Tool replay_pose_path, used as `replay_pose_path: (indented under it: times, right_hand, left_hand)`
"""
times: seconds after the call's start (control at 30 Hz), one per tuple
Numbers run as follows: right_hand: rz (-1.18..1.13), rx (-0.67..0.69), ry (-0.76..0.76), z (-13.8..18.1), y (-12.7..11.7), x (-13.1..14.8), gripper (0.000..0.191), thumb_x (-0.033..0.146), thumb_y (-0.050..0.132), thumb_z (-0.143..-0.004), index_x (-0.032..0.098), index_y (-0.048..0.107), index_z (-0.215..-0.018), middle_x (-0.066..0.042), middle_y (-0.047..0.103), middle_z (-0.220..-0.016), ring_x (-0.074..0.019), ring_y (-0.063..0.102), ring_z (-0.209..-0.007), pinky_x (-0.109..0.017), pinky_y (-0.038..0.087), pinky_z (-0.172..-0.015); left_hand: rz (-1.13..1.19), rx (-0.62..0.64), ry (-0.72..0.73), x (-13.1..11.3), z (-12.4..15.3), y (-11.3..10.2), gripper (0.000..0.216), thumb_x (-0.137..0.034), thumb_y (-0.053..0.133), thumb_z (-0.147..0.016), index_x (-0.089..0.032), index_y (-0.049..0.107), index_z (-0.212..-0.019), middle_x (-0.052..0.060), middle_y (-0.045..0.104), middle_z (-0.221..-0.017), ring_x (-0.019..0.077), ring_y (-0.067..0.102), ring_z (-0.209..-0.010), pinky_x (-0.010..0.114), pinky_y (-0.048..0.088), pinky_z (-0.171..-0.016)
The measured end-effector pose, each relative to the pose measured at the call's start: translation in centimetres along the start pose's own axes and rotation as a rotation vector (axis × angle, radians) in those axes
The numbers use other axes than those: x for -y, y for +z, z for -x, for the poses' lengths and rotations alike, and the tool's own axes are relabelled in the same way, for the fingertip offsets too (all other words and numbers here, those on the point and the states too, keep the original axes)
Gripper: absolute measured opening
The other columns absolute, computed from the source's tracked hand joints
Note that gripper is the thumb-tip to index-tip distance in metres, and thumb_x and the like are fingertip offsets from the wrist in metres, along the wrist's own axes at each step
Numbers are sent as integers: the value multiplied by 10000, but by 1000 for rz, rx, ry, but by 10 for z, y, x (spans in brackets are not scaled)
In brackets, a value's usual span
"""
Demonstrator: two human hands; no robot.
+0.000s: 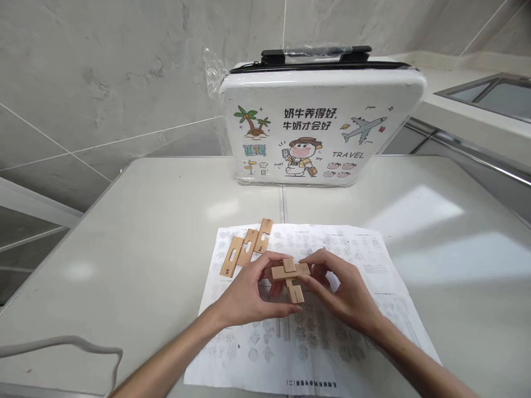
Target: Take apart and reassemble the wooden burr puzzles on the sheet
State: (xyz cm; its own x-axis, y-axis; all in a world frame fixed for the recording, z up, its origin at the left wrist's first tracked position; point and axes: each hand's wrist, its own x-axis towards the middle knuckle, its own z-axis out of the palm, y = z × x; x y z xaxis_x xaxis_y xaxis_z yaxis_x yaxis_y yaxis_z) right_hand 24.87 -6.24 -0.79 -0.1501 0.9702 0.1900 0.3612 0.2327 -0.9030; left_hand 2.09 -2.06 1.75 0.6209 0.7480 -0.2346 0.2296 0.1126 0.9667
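Between my two hands is a small wooden burr puzzle [286,273] of interlocked bars, held above a printed sheet. My left hand [246,290] grips it from the left, thumb under the lower bar and fingers at the back. With thumb and index finger, my right hand [338,282] pinches the bar end on the right. On the sheet's upper left lie three flat wooden pieces with cut-outs: a piece marked 2 [226,271], a middle piece [241,257] and a piece marked 3 [266,226].
The printed instruction sheet [352,243] lies on a pale table [124,249]. A white carry case [265,94] with cartoon prints and plastic wrap stands at the table's back edge. A grey cable [74,341] runs across the lower left. A counter [468,110] is at the right.
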Motion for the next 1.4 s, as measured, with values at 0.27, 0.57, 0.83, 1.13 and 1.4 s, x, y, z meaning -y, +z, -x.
replay_pose_path:
  times: [0.27,0.57,0.83,1.13,1.4]
  right_hand:
    - [12,-7,8,0,0,-6,180,405,642,-1046,250,645,-1137,-44,694,-893,-192,591,-720,-323,486,-616]
    - [301,-12,-69,-2,1,-16,131,293,610,-1043,243,587,-1162,-106,647,-1102,-259,620,-955,-403,538,-778]
    - [364,100,-120,-2,3,-19,92,239,509,-1072,230,598,-1095,-124,627,-1141,-262,625,-995,-403,548,-790]
    - [-62,227,367,-4,-10,0,404,589,401,-1109,266,586,-1266,47,478,-678,-160,447,-599,-284,355,-554]
    - [-497,313,608,-11,-19,8,462,700,526,-1034,265,594,-1172,40,532,-773,-97,459,-528,-220,252,-446]
  left_hand:
    - [32,-34,-11,1,-1,-2,613,-411,944,-750,-257,603,-1234,18,671,-1000,160,607,-803,323,522,-762]
    - [200,-216,5,7,-7,-9,558,-383,928,-794,-241,619,-1237,35,682,-1075,151,634,-873,320,549,-853]
    - [214,-305,61,10,-11,-9,543,-375,931,-786,-223,624,-1207,32,651,-1058,168,661,-913,321,564,-826]
    - [48,-289,83,9,-6,-6,526,-393,911,-818,-276,615,-1236,7,650,-1050,148,620,-851,314,551,-808]
    - [-75,-312,110,8,-6,-4,552,-416,901,-812,-266,599,-1250,27,680,-1060,169,610,-853,362,540,-859]
